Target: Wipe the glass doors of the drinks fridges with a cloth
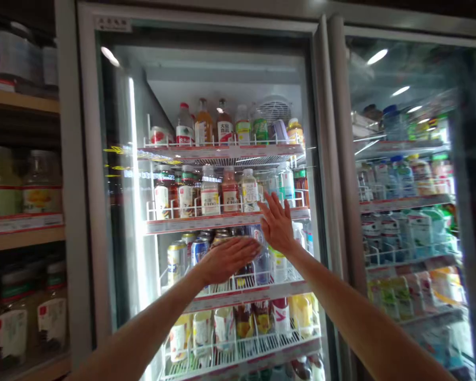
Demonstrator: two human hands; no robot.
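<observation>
Both arms reach forward before a tall glass-fronted drinks fridge [222, 50]. My left hand [227, 260] is stretched flat with its fingers pointing right, slightly blurred, and holds nothing. Behind it are canned drinks [176, 260] on the third shelf. Up and to the right, my right hand [277, 223] has its fingers spread and is empty too. It overlaps the second shelf's price rail, near a pale-labelled bottle [249, 190]. Whether either hand touches the glass I cannot tell. Reflections lie across the door glass.
A second glass door [408, 69] with stocked shelves stands to the right, beyond the upright metal door edges [335, 159]. At left, a wooden shelf [27, 241] carries large jars [42, 182]. More bottles [224, 127] line the fridge's top shelf.
</observation>
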